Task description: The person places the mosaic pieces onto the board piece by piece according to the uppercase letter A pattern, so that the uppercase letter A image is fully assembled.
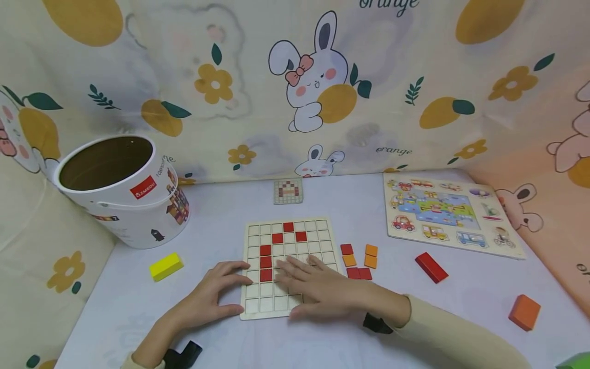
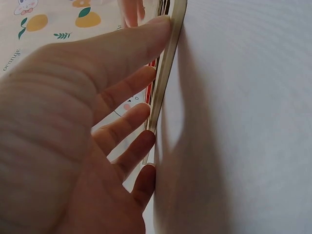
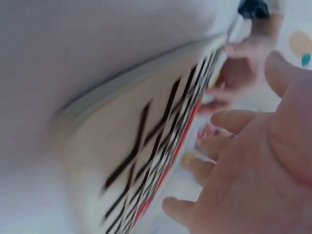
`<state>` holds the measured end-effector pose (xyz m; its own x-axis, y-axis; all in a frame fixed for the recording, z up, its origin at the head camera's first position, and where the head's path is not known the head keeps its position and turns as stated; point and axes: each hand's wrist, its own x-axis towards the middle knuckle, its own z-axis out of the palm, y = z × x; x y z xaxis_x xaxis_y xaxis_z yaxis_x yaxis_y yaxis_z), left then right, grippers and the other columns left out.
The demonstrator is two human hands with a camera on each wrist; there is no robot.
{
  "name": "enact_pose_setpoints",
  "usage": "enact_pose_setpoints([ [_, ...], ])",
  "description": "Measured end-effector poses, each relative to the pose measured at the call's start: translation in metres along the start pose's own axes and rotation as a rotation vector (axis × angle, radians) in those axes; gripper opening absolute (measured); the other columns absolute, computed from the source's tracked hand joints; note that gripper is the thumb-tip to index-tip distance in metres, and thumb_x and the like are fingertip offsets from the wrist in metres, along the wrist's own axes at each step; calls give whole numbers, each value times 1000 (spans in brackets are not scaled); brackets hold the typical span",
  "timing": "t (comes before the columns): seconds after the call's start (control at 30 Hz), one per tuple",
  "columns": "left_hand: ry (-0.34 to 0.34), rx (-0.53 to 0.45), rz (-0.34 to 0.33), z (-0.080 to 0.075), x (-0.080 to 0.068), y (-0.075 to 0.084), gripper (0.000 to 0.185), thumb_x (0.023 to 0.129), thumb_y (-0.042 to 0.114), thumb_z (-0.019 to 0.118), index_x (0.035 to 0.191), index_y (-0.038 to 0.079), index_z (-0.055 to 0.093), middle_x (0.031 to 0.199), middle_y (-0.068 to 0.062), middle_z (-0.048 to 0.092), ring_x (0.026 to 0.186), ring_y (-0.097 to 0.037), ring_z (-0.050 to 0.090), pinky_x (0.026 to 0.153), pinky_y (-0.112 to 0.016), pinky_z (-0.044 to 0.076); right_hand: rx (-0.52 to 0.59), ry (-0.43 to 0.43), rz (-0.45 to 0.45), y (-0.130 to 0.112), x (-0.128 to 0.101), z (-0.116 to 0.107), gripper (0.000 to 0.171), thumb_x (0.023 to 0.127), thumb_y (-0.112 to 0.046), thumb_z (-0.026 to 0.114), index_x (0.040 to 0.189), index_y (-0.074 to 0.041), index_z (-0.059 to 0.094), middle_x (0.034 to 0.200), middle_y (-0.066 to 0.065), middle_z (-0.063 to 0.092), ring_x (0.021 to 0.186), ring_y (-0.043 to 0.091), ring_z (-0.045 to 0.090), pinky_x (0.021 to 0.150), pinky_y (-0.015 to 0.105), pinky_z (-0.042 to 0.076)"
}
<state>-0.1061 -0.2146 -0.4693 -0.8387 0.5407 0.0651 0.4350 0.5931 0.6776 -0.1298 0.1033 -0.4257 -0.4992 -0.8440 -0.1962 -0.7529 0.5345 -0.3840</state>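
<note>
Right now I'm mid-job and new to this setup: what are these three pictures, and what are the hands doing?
There is no machine here: a person works with two bare hands. The big picture comes from a camera on the person's head, looking down at a white table. The other two come from cameras on each wrist, so close that they show mostly fingers and the board's edge.

In the middle lies a wooden grid board with some red tiles set in its squares. The left hand touches the board's left edge with straight fingers; the right hand lies flat across the lower squares. Neither grips anything.

Around it: loose red and orange tiles, a small pattern card, a paper bucket, a yellow block, a red block, an orange block and a vehicle puzzle.
</note>
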Motion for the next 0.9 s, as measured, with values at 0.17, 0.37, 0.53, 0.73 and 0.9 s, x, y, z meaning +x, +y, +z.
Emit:
enact_pose_setpoints([
  [0.17,-4,-5,-12,0,1,1,46,79,37,83,121,32,67,149,2,45,137,-27,36,106,-64,31,82,214,130,38,-34,-13,63,95,-37,66,148,-11,46,159,15,32,148,36,23,115,63,13],
  [0.37,-2,4,-13,1,0,0,46,79,36,84,121,34,66,149,3,45,136,-26,37,106,-64,31,102,399,302,89,-53,-25,33,86,-9,77,117,-2,69,114,11,61,103,27,56,87,45,48],
  [0.53,-3,-2,-5,0,0,0,46,79,36,84,121,33,66,149,2,46,137,-26,37,107,-64,31,171,370,347,105,-57,-26,25,82,-4,79,106,-4,71,99,6,59,89,22,52,77,35,47],
  [0.73,2,2,-2,1,0,0,46,78,37,84,121,33,66,149,3,46,137,-26,37,107,-64,31,299,385,356,106,-55,-24,20,83,4,75,96,-6,63,89,0,59,84,19,53,74,31,49],
  [0.9,0,-1,-10,1,0,0,46,79,37,84,121,34,66,149,3,46,137,-26,37,107,-64,31,384,412,350,104,-51,-27,17,87,6,69,89,-7,59,79,-2,57,77,17,53,66,27,47],
])
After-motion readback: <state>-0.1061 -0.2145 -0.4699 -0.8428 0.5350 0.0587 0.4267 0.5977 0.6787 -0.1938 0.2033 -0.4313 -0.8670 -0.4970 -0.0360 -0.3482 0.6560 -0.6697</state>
